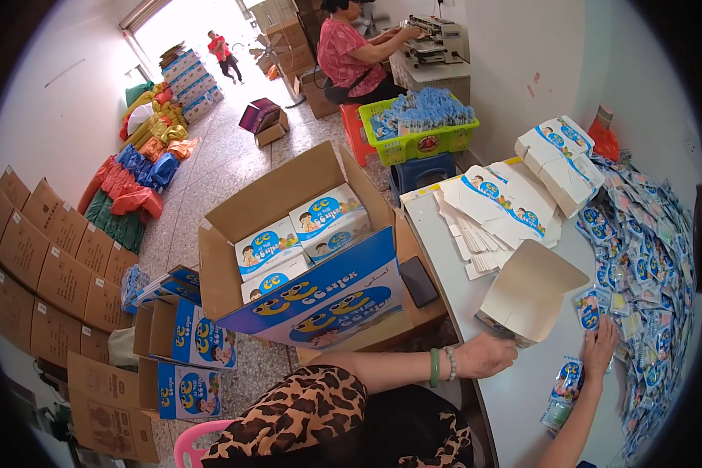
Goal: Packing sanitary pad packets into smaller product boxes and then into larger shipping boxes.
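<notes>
My left hand (485,356), with a green bangle and a beaded bracelet at its wrist, is curled beside the lower edge of a small open carton (529,290). Its fingertips are turned away, so what they hold, if anything, is hidden. The carton lies on the table with its flap up and its plain inside showing. Over at the pile's edge, my right hand (598,349) has its fingers closed on the lower end of a blue and white sachet (591,306). Two more sachets (567,380) lie on the table just left of that forearm.
A large heap of sachets (647,265) covers the table's right side. Flat cartons (503,199) and folded ones (558,156) lie at its far end. Left of the table stands a big box (312,288) holding filled cartons. A co-worker (355,54) sits at a machine beyond a green basket (421,144).
</notes>
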Demonstrator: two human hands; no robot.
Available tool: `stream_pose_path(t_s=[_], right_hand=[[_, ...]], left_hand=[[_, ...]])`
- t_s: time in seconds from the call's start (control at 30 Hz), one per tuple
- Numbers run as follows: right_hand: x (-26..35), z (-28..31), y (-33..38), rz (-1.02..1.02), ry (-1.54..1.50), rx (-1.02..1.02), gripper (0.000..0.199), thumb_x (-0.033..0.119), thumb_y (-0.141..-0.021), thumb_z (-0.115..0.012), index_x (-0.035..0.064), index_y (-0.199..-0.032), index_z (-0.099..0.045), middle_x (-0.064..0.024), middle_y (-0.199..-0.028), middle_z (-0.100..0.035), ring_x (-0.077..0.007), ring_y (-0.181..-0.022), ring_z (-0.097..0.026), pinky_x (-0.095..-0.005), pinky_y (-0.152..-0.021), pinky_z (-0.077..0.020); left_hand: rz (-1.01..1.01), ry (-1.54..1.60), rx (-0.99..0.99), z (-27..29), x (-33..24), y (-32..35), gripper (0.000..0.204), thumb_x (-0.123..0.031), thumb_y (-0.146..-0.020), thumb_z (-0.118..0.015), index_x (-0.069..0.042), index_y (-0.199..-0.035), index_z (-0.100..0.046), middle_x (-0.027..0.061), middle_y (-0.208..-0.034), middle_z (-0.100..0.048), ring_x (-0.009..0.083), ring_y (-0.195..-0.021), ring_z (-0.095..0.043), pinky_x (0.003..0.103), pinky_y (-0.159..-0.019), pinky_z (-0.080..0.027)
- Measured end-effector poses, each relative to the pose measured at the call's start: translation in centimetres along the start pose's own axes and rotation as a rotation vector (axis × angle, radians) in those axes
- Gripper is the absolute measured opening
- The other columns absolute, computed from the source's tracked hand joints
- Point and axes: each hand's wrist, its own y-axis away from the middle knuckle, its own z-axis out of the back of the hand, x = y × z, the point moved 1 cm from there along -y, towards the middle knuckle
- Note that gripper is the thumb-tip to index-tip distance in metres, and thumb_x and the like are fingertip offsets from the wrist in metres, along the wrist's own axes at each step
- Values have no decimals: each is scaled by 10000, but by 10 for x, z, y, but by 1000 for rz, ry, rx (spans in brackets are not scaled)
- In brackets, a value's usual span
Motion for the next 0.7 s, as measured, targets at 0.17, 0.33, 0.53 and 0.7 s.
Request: stream_pose_path(t_s=[0.17, 0.33, 0.53, 0.7], right_hand=[[53, 47, 42, -5, -238, 111, 502, 193, -865, -564, 43, -1335, -474, -173, -1384, -457, -369, -1321, -370, -472, -1119, -231], [82, 85, 83, -5, -290, 270, 503, 178, -846, -563, 44, -1325, -492, -172, -1382, -473, -378, -1341, -350, -476, -1133, -211], [83, 100, 129, -38, -407, 204, 446, 108, -796, -621, 23, -1232, -578, -180, -1329, -537, -325, -1301, -446, -409, -1105, -300], [84, 116, 166, -258, -387, -96, 288, 68, -821, -609, 11, -1103, -616, -165, -1213, -594, -334, -1124, -561, -382, -951, -441]], left_hand=[[17, -55, 10, 1, 2, 5, 98, -135, -860, -550, -48, -825, -521, 111, -814, -536, 309, -717, -605, 401, -603, -513], [-4, -47, -36, -2, -7, 7, 109, -116, -819, -565, -40, -772, -503, 132, -782, -553, 342, -690, -607, 419, -601, -509], [-69, -105, 70, -20, 8, 9, 113, -7, -731, -534, -15, -841, -510, 196, -811, -549, 388, -749, -580, 449, -640, -491], [36, -111, 0, 14, -9, -2, 41, -65, -828, -574, -35, -806, -591, 156, -780, -562, 346, -718, -579, 428, -590, -457]])
